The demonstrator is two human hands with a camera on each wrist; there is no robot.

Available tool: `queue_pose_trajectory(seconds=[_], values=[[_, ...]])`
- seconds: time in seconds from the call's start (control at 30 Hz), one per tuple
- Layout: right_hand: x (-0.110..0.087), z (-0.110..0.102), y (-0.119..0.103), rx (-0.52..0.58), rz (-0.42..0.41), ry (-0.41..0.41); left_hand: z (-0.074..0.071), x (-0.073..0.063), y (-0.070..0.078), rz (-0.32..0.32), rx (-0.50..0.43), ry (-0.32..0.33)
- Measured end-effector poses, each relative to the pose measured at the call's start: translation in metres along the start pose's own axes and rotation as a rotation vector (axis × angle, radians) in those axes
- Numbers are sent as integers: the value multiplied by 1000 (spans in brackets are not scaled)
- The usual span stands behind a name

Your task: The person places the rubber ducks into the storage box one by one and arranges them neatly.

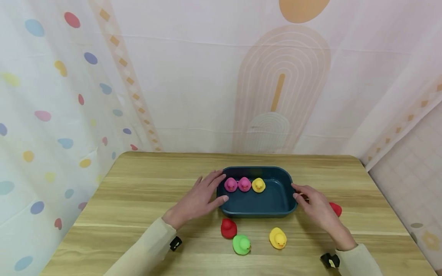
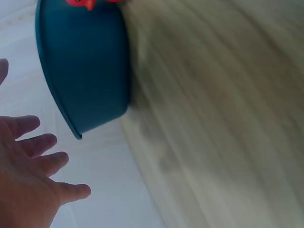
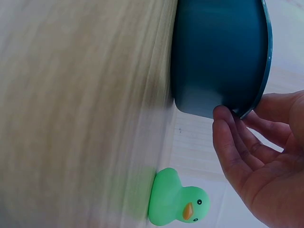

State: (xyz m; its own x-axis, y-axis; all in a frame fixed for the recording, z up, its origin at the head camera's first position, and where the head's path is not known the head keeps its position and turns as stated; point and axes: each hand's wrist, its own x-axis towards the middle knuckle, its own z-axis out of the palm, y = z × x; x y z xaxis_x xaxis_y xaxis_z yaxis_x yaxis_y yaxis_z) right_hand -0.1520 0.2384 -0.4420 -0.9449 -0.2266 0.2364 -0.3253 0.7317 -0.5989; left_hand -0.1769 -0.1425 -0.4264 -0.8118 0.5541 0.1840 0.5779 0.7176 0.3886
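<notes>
Cream sleeves (image 1: pixel 143 249) reach in from the near edge; the right hand (image 1: pixel 319 209) pinches the rim of a dark blue tray (image 1: pixel 272 202) at its right end, while the left hand (image 1: pixel 198 199) lies spread at the opposite end, gripping nothing, its contact unclear. Resting on the wooden table (image 1: pixel 155 172), the tray looks light, stiff and smooth, best held by both end rims and kept level. Inside, two pink ducks (image 1: pixel 231 185) and a yellow duck (image 1: pixel 258 185), probably soft and light, could slide. Just in front lie a red duck (image 1: pixel 228 229), a green duck (image 1: pixel 241 245) and another yellow duck (image 1: pixel 277 238).
</notes>
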Motion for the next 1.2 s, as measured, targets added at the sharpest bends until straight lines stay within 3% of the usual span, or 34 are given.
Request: queue_pose_trajectory(seconds=[0.27,0.53,0.8,1.2], values=[[0,-3,-1,-12,0,-8,3,-9,-5,-37,46,-37],[0,-8,-9,-16,-24,15,8,-14,-11,-13,78,4],[-18,-8,-23,-32,-110,74,11,-14,-12,-7,63,22],[-48,-6,-41,-27,-56,53,15,-16,-13,-18,31,29]])
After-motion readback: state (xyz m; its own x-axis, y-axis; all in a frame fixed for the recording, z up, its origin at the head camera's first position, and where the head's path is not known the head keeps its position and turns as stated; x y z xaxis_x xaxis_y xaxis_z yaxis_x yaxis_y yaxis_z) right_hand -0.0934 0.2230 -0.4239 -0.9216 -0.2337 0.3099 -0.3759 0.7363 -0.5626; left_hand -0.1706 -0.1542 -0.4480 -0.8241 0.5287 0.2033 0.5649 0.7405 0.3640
